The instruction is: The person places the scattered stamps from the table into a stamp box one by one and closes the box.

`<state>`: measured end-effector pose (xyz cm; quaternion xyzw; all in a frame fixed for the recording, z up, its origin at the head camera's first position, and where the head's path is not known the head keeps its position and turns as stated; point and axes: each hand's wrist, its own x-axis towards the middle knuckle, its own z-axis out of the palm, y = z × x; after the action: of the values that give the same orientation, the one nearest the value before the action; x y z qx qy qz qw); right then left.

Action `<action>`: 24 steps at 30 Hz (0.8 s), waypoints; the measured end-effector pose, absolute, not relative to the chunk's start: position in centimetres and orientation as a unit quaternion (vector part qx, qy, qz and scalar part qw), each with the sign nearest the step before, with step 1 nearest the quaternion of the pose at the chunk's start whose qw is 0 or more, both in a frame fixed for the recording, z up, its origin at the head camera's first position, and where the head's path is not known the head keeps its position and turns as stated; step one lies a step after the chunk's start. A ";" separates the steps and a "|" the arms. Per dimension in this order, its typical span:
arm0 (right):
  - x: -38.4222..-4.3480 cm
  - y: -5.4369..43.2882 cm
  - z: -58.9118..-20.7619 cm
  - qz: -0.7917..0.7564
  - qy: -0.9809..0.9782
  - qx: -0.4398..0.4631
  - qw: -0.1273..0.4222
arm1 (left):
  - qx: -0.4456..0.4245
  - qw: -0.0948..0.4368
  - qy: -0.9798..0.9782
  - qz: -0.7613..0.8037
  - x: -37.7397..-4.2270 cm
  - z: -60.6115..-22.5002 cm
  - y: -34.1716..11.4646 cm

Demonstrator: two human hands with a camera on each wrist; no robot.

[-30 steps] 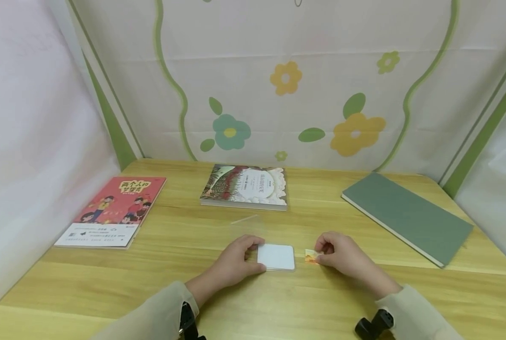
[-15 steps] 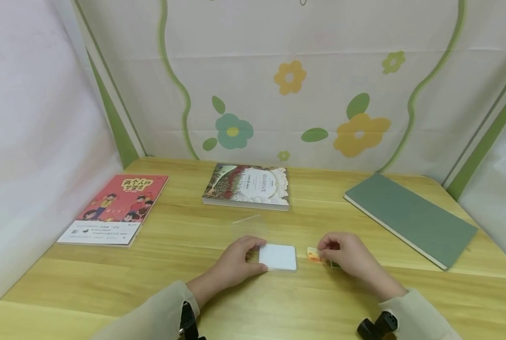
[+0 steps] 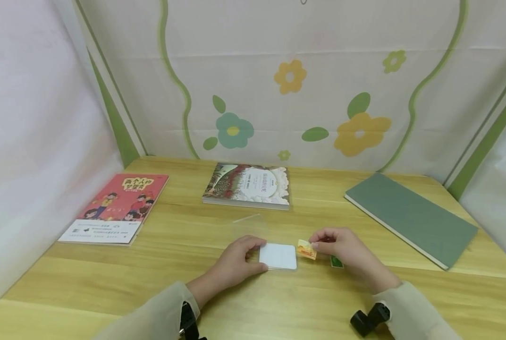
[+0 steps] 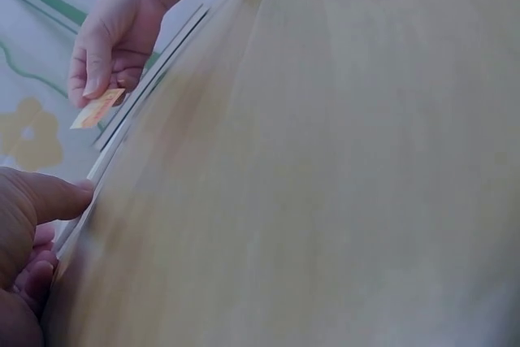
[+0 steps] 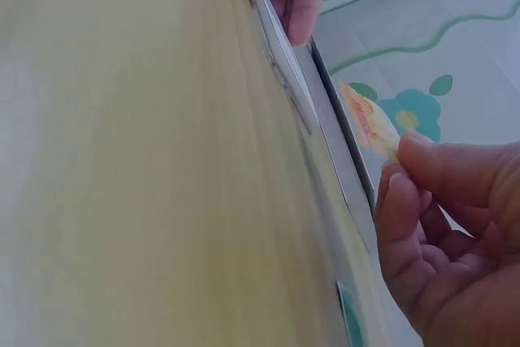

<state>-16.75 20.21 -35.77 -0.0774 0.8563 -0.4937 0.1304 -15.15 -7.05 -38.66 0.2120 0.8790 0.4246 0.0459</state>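
Possibly, inside the counter's (image 3: 316, 193) back edge, the slip (image 3: 306, 250), end-pinched (right hand (image 3: 344, 248)), could be dropped; white pad (image 3: 278, 256) gripped (left hand (image 3: 238, 259)).

A yellow-brown desk with a wood-grain top (image 3: 236, 314) reaches back to a white fabric curtain (image 3: 253, 80) behind its far edge, printed with wavy green lines (image 3: 163, 38), a teal flower (image 3: 233, 131) and orange flowers (image 3: 348, 139). White cloth side walls (image 3: 45, 123) flank it, tapering green stripes (image 3: 119, 132) descending near both far corners. Light falls softly.
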 end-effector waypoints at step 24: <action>-17.7 14.3 -36.5 -0.532 0.823 -0.134 0.147 | 0.216 0.039 0.879 0.423 -15.3 -38.9 -7.1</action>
<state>-17.73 14.31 -36.54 -0.1343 0.8230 -0.5319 0.1474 -15.27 -7.09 -38.90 0.2159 0.8792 0.4230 0.0395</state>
